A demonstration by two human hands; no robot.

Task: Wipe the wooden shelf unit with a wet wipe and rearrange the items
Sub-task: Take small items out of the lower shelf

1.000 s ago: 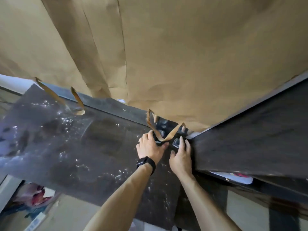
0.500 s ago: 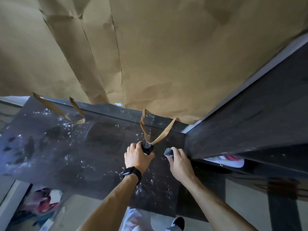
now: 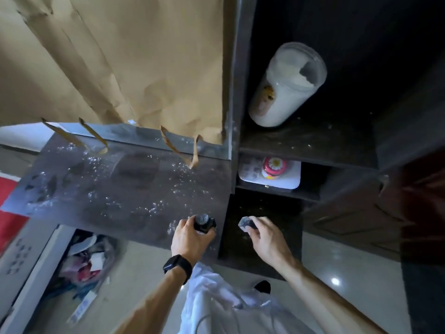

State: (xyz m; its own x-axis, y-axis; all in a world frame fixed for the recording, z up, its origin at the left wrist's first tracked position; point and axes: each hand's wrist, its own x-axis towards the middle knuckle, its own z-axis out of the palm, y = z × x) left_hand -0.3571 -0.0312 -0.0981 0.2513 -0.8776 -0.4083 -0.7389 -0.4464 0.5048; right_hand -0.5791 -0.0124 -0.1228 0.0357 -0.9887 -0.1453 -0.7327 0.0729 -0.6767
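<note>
Left hand clamped on dark round-capped item at wet shelf edge; right hand pinching small grey item.

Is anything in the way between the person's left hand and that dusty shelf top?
Nothing lies between them: the left hand, gripping a small dark object, is at the front edge of the shelf top. Farther back, a brown paper bag and its handles cover part of the surface.
</note>
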